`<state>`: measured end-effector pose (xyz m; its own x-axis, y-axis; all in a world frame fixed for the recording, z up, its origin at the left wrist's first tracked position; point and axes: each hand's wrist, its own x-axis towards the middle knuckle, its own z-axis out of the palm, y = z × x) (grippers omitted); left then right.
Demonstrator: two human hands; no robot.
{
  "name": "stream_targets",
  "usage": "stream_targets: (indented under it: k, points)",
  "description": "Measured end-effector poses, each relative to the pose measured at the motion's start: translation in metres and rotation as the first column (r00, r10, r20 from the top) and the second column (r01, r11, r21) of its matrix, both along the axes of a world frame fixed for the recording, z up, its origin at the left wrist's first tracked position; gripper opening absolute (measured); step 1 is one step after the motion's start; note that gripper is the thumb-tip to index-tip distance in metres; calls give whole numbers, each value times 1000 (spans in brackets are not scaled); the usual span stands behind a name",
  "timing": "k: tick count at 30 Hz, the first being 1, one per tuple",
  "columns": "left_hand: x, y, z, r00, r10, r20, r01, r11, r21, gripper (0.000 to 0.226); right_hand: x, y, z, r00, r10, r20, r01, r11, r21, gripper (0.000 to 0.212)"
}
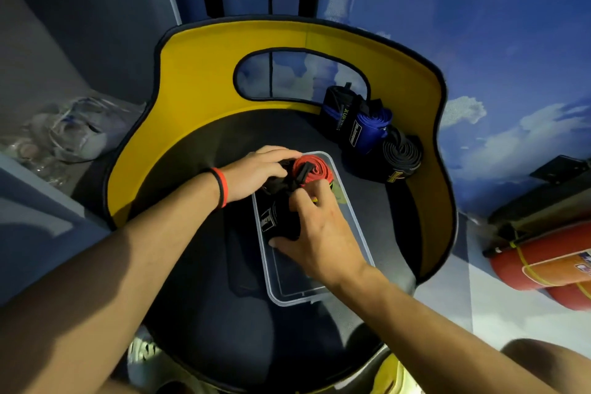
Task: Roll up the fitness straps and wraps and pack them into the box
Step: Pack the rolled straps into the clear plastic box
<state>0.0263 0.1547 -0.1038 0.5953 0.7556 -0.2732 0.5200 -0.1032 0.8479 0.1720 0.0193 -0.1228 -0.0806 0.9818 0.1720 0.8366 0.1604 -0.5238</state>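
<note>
At frame centre, the left hand (pixel 256 174) curls its fingers (pixel 275 157) round the red roll (pixel 315 168) and the right hand (pixel 319 230) grips the black roll (pixel 279 222) inside the clear box (pixel 289 300); soft, light and springy, they seem best squeezed across the coil.

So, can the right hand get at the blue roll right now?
Probably, once freed: the right hand grips a black wrap over the box, but nothing stands between it and the blue roll.

Dim, bluish light, deep shadow over the forearms in the foreground, strong wide-angle bending at the edges, slight softness.
</note>
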Motion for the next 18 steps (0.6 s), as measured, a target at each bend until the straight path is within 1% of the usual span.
stream_targets:
  k: [2, 4, 7, 10, 12, 14, 18]
  points:
    - [-7, 0, 0, 998, -35, -44, 34, 999, -12, 59, 3, -2, 2, 997, 26, 74, -26, 1000, 9, 68]
    - [-11, 1, -1, 989, -87, -120, 91, 996, 26, 69, 4, -4, 4, 994, 43, 105, -40, 999, -30, 75]
    - [-10, 4, -4, 985, -94, -142, 102, 994, 47, 66, 2, -6, 6, 999, 24, 31, -23, 998, -56, 78]
    - [-9, 3, -1, 987, -98, -130, 101, 995, 18, 70, 2, -5, 6, 996, -59, -62, 53, 994, -91, 82]
    - [-10, 2, 0, 989, -104, -106, 104, 995, -6, 72, 1, -4, 6, 985, -152, -77, 135, 973, -189, 77]
    - [-11, 0, 1, 990, -104, -96, 103, 995, -16, 74, 1, -2, 5, 975, -198, -96, 167, 951, -261, 74]
    - [-6, -8, 5, 982, -101, -159, 102, 995, -3, 78, -1, -1, 2, 979, -179, -95, 146, 949, -278, 72]
